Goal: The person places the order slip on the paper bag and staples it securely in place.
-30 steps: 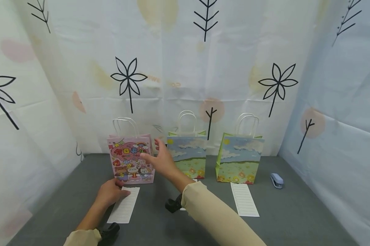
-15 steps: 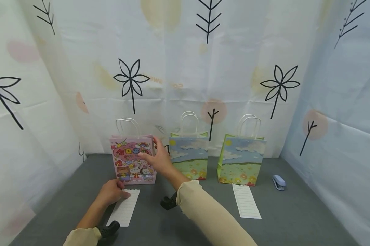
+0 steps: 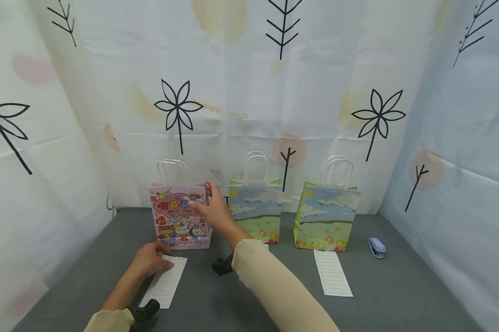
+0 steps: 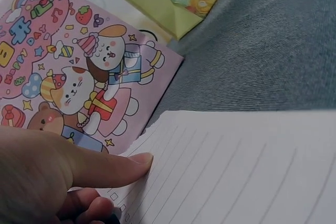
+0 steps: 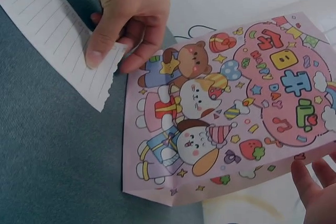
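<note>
Though ragged-edged, paper (image 3: 165,283) in left hand (image 3: 147,260)

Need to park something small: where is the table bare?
Bare: table right of the right slip, nearer than the stapler; also between the left grip and left curtain. Crowded: around the pink bag, with the right grip and left slip close.

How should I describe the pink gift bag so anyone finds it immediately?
On the gray table, behind the left hand, stands the pink gift bag. Leftmost, it shows cartoon animals, unlike the landscape-printed middle gift bag and right gift bag.
</note>
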The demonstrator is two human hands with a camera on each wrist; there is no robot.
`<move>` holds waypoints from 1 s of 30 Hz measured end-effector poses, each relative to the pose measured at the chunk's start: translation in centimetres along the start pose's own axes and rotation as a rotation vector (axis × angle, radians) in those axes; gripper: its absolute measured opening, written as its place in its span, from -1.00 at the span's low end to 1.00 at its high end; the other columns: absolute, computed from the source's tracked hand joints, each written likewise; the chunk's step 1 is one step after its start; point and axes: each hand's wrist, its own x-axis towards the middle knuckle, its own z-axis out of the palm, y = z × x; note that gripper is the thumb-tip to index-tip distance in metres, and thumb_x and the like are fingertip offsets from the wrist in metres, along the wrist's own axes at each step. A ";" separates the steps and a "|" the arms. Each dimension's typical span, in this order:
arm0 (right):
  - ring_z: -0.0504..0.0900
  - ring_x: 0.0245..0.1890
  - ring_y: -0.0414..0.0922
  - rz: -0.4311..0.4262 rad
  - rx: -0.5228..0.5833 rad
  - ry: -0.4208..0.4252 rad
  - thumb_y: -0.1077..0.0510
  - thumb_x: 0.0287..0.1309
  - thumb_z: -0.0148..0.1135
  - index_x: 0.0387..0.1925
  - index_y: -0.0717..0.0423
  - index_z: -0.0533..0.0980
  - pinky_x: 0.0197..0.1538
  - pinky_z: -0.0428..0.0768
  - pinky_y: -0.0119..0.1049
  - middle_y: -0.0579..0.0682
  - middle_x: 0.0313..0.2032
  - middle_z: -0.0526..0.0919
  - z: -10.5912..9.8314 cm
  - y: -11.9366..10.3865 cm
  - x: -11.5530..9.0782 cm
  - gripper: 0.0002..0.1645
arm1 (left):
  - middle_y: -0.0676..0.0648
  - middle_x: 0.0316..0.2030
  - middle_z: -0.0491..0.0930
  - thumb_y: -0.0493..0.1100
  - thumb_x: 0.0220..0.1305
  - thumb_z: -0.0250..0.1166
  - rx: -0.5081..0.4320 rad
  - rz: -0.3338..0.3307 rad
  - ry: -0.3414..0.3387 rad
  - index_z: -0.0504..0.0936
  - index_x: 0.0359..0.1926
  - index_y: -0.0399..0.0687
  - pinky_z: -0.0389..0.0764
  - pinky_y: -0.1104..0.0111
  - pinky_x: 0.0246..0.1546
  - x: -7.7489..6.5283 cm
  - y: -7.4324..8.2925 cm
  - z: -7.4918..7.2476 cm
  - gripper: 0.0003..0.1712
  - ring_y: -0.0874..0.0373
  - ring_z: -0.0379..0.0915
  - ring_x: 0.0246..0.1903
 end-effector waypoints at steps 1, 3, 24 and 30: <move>0.42 0.22 -0.01 0.000 0.003 0.000 -0.09 0.16 0.38 0.48 -0.08 0.09 0.12 0.47 -0.01 0.00 0.34 0.33 0.1 0.0 0.1 -0.03 | -0.13 -0.40 0.43 -0.28 -0.14 0.56 0.002 0.003 -0.004 0.60 -0.28 -0.26 0.34 0.20 -0.40 0.0 -0.1 0.0 -0.63 -0.02 0.34 -0.36; 0.46 0.17 -0.02 -0.007 -0.007 0.004 -0.10 0.16 0.37 0.48 -0.09 0.10 0.09 0.49 -0.03 0.01 0.30 0.38 0.2 -0.1 0.2 -0.04 | -0.12 -0.40 0.44 -0.29 -0.14 0.55 0.003 0.009 -0.009 0.62 -0.30 -0.24 0.34 0.20 -0.39 -0.1 -0.3 -0.1 -0.66 -0.01 0.34 -0.35; 0.50 -0.40 -0.29 -0.099 -0.059 0.097 0.07 0.27 0.29 -0.22 0.10 0.66 -0.26 0.49 -0.37 -0.13 -0.36 0.64 -0.5 0.1 0.8 -0.82 | -0.07 -0.38 0.58 -0.32 0.11 0.40 -0.070 0.066 -0.064 0.70 -0.37 -0.22 0.45 0.26 -0.47 -0.2 -0.7 -0.8 -0.95 0.07 0.41 -0.44; 0.50 -0.41 -0.29 -0.104 -0.047 0.107 0.06 0.27 0.27 -0.22 0.06 0.67 -0.30 0.48 -0.38 -0.14 -0.39 0.64 -0.6 0.3 0.8 -0.82 | -0.08 -0.37 0.61 -0.26 0.20 0.37 -0.088 0.134 -0.026 0.72 -0.29 -0.25 0.49 0.26 -0.47 0.0 0.2 -1.5 -0.88 0.08 0.44 -0.43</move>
